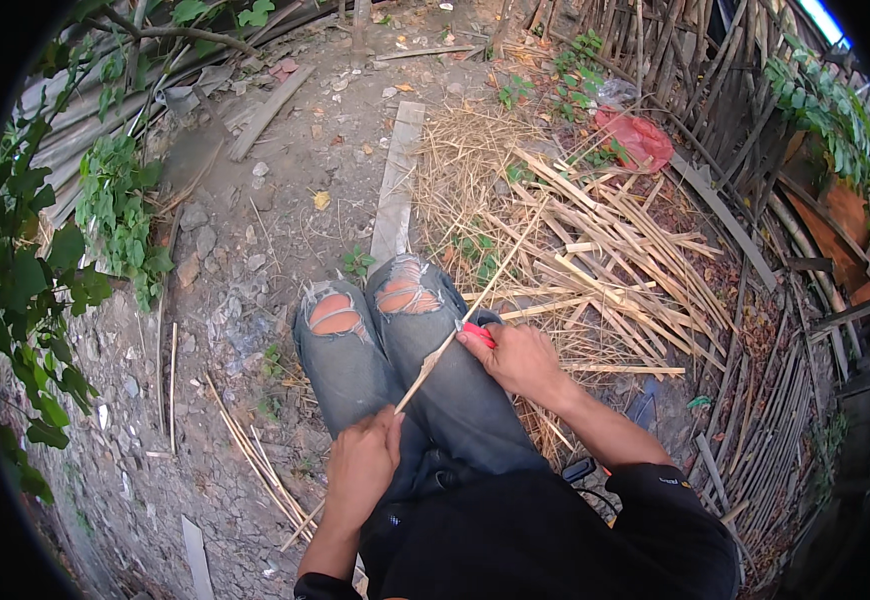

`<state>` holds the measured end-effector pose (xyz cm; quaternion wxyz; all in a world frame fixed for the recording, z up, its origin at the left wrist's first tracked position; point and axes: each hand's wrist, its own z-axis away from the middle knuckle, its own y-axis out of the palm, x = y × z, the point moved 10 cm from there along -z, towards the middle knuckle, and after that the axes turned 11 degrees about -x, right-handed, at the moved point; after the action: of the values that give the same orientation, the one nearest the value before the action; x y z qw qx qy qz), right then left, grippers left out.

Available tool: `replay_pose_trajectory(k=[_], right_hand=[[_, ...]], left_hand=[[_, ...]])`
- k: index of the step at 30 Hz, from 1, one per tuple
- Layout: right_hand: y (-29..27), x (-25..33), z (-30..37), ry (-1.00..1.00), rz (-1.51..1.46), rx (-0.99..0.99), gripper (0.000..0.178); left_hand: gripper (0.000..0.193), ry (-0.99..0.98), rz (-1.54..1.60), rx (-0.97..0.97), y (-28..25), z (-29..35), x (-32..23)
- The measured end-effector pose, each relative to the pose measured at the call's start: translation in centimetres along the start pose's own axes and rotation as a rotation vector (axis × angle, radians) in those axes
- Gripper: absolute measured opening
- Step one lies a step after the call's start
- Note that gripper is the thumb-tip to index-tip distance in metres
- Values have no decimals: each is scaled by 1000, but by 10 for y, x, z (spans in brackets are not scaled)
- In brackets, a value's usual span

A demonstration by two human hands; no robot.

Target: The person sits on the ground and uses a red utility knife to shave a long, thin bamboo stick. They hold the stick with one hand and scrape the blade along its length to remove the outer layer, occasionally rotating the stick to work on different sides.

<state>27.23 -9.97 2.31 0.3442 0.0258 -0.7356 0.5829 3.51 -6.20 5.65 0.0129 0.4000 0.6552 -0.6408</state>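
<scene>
Across my lap slants a long thin strip of bamboo or wood (495, 277), its far end over the straw and a pale shaved patch near my thighs. Its near end is closed in my left hand (363, 465), above the left thigh of my torn jeans. Over the right thigh, my right hand (525, 362) grips a small red-handled knife (478, 334). The knife meets the strip about midway; most of its blade is hidden or too small to make out.
A heap of split strips (620, 270) lies ahead to the right on straw shavings (455, 165). Several thin finished-looking strips (255, 455) lie at my left. A flat board (397, 185) extends beyond my knees. Stick fencing (715, 90), a red plastic bag (637, 140) and leafy vines (120, 205) surround me.
</scene>
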Motion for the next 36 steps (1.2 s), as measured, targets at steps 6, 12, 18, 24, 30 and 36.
replay_pose_trajectory(k=[6,12,18,24,30,36], right_hand=[[1,9,3,-63,30,9,70],[-4,11,3,-73,41,3,64],[-13,-73,-35,186,-41,-77,66],[14,3,13,-80,45,79,67],[0,-28,-10,47,-57,2,67],[6,-25,-15,-4,0,13,67]], left_hand=[[25,40,-20,-1,-3,2,-2],[17,-2,18,3,0,2,4],[20,-23,26,80,-13,15,18],[20,-8,8,78,-14,19,31],[13,10,-4,23,-24,21,22],[15,13,21,9,-29,23,26]])
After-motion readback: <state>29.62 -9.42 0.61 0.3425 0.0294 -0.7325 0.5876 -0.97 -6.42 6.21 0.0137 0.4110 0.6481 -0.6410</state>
